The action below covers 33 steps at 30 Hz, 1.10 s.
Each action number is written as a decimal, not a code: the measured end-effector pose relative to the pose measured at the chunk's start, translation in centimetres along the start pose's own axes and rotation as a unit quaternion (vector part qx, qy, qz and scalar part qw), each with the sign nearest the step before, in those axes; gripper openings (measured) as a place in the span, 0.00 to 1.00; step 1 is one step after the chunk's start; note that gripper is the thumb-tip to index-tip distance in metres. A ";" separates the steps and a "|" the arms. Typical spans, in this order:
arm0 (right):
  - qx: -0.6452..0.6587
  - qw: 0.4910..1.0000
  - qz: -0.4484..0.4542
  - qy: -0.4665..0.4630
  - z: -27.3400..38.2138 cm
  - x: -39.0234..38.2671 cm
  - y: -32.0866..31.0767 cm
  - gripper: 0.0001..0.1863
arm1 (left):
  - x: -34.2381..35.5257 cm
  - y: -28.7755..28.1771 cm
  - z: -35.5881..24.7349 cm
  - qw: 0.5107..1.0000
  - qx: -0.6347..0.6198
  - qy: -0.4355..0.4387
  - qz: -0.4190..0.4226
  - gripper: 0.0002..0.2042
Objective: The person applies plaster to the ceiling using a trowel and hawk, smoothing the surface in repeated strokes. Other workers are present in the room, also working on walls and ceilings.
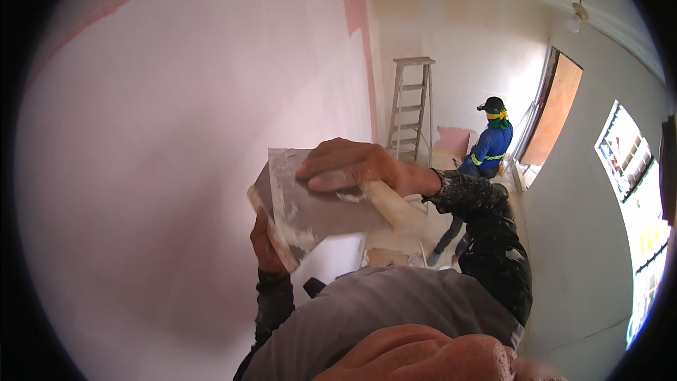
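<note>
My right hand [349, 166] is closed round a wide putty knife [296, 201]. Its broad grey blade is smeared with whitish putty, and its pale wooden handle is blurred, sticking out below the hand. Just behind the blade, my left hand [265, 245] grips a second wide putty knife [262, 187] with a wooden edge. Most of that tool is hidden by the front blade, which lies against or very close to it. Both tools are held up in front of my chest, beside the pink wall [176, 169] coated largely in white.
A stepladder [412, 106] stands at the far wall. Right of it, a co-worker [490, 144] in a blue top and dark cap stands near an orange-brown door [557, 109]. A barred window [635, 183] is on the right. A bulb [574, 23] hangs from the ceiling.
</note>
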State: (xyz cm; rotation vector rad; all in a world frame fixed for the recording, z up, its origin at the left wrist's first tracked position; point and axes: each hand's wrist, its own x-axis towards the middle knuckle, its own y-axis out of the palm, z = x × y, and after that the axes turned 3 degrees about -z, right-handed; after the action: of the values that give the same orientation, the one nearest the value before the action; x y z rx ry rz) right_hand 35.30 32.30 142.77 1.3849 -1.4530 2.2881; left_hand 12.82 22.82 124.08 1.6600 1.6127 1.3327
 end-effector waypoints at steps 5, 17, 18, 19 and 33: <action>-0.078 0.992 0.085 -0.042 -17.5 -2.9 6.5 0.28 | 12.1 -13.1 -3.1 0.982 0.134 0.130 0.021 0.26; -0.274 0.934 0.173 0.150 -34.8 -10.8 5.6 0.46 | 22.1 -22.4 -5.0 0.999 -0.019 0.002 -0.029 0.26; -0.267 0.939 0.145 0.161 -35.1 -10.7 2.3 0.46 | 23.5 -20.3 -5.3 0.999 -0.016 0.026 -0.021 0.26; -0.320 0.915 0.186 0.162 -35.5 -11.6 -2.2 0.43 | 25.3 -17.1 -5.3 0.999 -0.010 0.051 -0.014 0.27; -0.682 0.531 -0.502 0.040 29.2 17.9 -7.9 0.19 | -28.7 15.4 -17.9 0.994 0.072 0.016 -0.082 0.26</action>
State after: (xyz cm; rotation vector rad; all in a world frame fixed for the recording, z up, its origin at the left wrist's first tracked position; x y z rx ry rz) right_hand 47.44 7.90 165.03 0.9179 -1.1779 0.1485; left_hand 9.48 -12.26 135.75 1.5555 1.8591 1.1915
